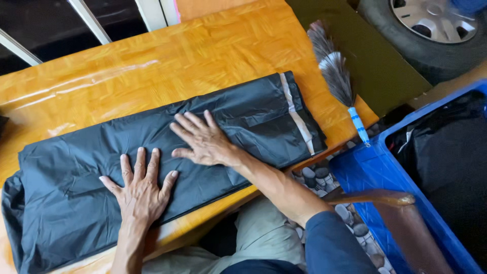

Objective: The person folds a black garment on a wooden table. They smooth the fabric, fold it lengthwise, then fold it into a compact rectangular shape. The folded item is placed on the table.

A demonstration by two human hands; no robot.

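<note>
Both hands lie flat with fingers spread on the folded black bag (152, 152), whose long axis runs left to right across the surface (167, 56): left hand (142, 190) near-left, right hand (205, 141) at its middle.

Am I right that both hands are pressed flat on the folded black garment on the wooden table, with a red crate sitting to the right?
Not quite: the crate is blue, not red, as the head view shows. The rest holds: the left hand and right hand lie flat on the folded black garment on the wooden table, with the crate to the right.
</note>
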